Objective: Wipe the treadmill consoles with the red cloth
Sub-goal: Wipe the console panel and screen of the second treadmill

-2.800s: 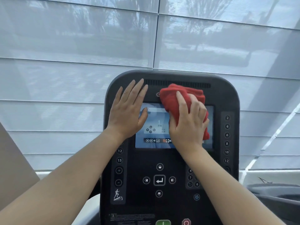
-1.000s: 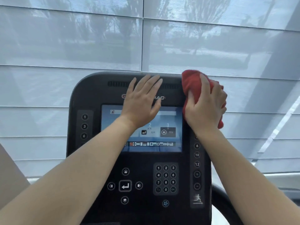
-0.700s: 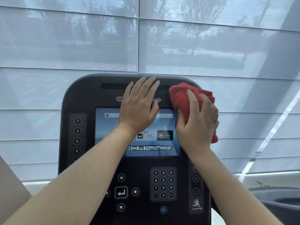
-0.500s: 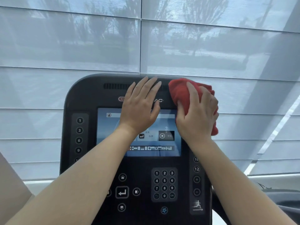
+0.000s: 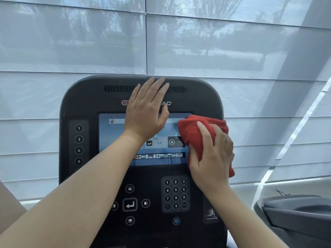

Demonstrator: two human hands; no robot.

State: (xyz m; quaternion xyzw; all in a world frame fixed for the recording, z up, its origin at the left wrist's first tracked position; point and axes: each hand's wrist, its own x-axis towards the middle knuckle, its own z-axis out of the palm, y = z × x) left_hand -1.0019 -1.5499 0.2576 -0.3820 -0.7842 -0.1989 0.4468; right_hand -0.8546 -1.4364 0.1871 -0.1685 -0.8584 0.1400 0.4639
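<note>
A black treadmill console fills the middle of the view, with a lit blue screen, number buttons and a keypad. My left hand lies flat and open on the console's upper middle, fingers over the vent slots and palm over the screen's top edge. My right hand presses a bunched red cloth against the right side of the screen and the console's right edge. The cloth hides the right button strip.
Pale translucent roller blinds cover the windows behind the console. Part of another grey machine shows at the lower right. A beige surface sits at the lower left edge.
My right hand has dragged the red cloth down from the console's top right corner to the right side of the screen. My left hand stays flat on the upper console.
</note>
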